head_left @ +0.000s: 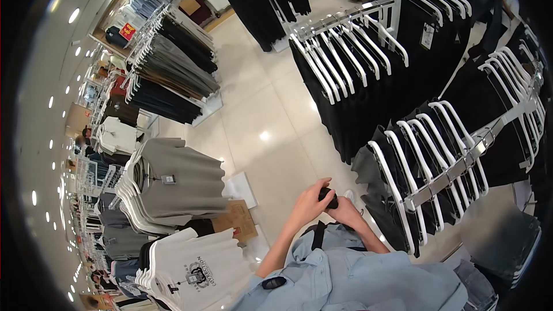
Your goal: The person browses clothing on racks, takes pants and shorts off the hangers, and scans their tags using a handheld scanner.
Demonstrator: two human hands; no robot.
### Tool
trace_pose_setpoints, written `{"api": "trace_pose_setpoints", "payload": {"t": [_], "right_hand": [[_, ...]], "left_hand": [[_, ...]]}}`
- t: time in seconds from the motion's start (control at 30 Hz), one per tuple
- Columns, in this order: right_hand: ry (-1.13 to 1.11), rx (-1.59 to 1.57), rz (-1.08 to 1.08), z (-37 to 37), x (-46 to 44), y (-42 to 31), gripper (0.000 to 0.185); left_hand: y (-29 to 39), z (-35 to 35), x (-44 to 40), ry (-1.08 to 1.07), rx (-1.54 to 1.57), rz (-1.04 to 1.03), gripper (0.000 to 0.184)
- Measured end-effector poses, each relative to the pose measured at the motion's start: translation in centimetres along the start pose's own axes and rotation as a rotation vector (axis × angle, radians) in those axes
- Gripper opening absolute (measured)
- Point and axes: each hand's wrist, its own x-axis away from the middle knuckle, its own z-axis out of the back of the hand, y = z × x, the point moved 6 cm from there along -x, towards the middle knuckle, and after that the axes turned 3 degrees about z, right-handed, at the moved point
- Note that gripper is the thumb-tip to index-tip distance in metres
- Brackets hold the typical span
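Observation:
Both hands meet in front of the light blue shirt (pixel 345 276), low in the middle of the head view. A small black object (pixel 328 198) shows between them. My left hand (pixel 311 200) has its fingers bent around the object's upper side. Close against it, my right hand (pixel 344 210) is curled at the object's lower side. What exactly the object is cannot be made out. A black strap (pixel 318 235) hangs over the shirt just below the hands. A dark oval item (pixel 274 283) sits on the shirt's left part.
Black garments on white hangers (pixel 340 57) hang ahead at right, with dark trousers (pixel 380 196) on a nearer rail. Grey T-shirts (pixel 184 178) and white T-shirts (pixel 201 259) hang at left. A cardboard box (pixel 239 222) stands beside them. Tiled floor (pixel 259 103) runs between the racks.

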Motion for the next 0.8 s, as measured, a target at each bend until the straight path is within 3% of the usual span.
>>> {"api": "trace_pose_setpoints", "payload": {"t": [0.17,0.43,0.5,0.67,0.77,0.8], "right_hand": [[0.126,-0.093,-0.006,2.5,0.3,0.6,0.039],[0.307,-0.171,0.015,4.8,1.5,1.2,0.041],[0.414,-0.18,0.036,5.9,2.1,1.1,0.04],[0.51,-0.235,0.0,6.6,2.0,0.6,0.041],[0.558,-0.236,0.0,7.1,1.8,-1.6,0.037],[0.582,-0.233,-0.01,7.1,1.4,-1.4,0.037]], "left_hand": [[1.6,-1.5,-3.5,-0.186,-0.078,-0.041,0.059],[0.2,-2.5,-10.2,-0.453,0.127,-0.005,0.089],[-0.5,-1.4,-13.5,-0.406,0.086,-0.077,0.094],[-1.5,1.9,-22.6,-0.076,0.054,-0.006,0.104],[-3.8,0.8,-27.8,0.009,0.088,-0.142,0.11],[-4.6,-0.1,-29.0,0.06,0.174,-0.212,0.095]]}}
